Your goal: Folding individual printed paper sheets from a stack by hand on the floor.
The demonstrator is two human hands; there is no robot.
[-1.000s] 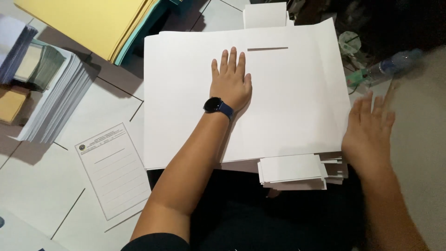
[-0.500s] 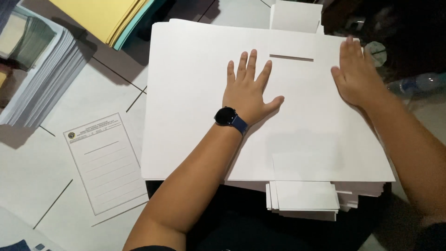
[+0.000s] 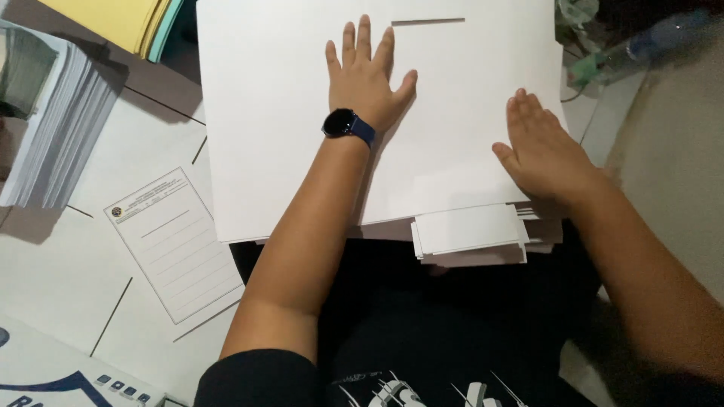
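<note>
On the white sheet, left hand and right hand lie flat, open, gripping nothing.

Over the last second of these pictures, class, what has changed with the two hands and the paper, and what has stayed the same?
The right hand went from the sheet's near right corner up to its far right edge, then slid back down to the lower right part. Nothing was gripped or let go. The left hand, wearing a dark watch, stayed flat on the large white sheet. The lined form on the tiled floor lay as before.
</note>
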